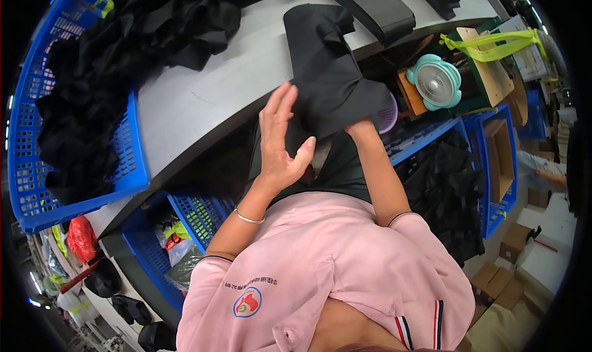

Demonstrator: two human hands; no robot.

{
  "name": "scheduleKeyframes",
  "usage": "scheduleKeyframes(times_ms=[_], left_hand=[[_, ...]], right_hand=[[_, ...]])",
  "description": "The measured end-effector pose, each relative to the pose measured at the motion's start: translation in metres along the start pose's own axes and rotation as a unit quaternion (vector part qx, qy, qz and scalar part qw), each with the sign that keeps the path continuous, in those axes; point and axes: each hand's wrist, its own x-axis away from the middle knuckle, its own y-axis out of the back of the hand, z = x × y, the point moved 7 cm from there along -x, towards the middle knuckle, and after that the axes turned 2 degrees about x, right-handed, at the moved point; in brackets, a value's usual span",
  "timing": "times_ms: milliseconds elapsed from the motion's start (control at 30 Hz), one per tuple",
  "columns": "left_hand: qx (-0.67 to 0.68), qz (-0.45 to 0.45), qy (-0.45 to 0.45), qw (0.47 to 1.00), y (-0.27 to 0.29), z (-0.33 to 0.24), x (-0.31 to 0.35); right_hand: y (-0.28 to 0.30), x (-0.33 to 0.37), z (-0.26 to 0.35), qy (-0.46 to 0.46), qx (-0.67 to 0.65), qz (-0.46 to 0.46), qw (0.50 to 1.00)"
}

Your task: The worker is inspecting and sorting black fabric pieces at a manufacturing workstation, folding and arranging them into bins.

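A smooth grey counter adjoins a rigid, perforated blue plastic basket heaped with crumpled black fabric. A matte black cloth piece, creased and folded on top, hangs over the counter's edge. Beside it, the left hand has thumb and fingers spread; the right hand's are hidden, pinch unclear.

1. On the black fabric piece: smooth, matt cloth, creased.
2. Across the grey tabletop: smooth, faintly shiny finish.
3. On the blue basket: perforated, slightly glossy plastic.
4. On the teal fan: smooth, glossy plastic.
5. At the bangle: polished metal.
6. Over the pink shirt: matt cloth.
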Motion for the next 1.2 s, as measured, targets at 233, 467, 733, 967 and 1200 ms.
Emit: scheduleKeyframes(times_ms=[233, 467, 733, 967, 1200], left_hand=[[-0.099, -0.067, 0.067, 0.991, -0.027, -0.007, 0.006], [-0.102, -0.114, 0.027, 0.988, -0.025, -0.021, 0.011], [-0.014, -0.146, 0.056, 0.988, -0.017, -0.017, 0.006], [0.012, -0.122, 0.069, 0.990, -0.027, -0.022, 0.011], [0.012, -0.129, 0.039, 0.991, -0.029, -0.026, 0.008]], right_hand=[[-0.001, 0.026, 0.060, -0.163, -0.300, -0.071, 0.937], [0.008, 0.045, 0.061, -0.171, -0.325, -0.095, 0.925], [0.000, 0.056, 0.073, -0.149, -0.338, -0.092, 0.925], [0.000, 0.059, 0.061, -0.155, -0.402, -0.114, 0.895], [-0.003, 0.055, 0.060, -0.120, -0.416, -0.098, 0.896]])
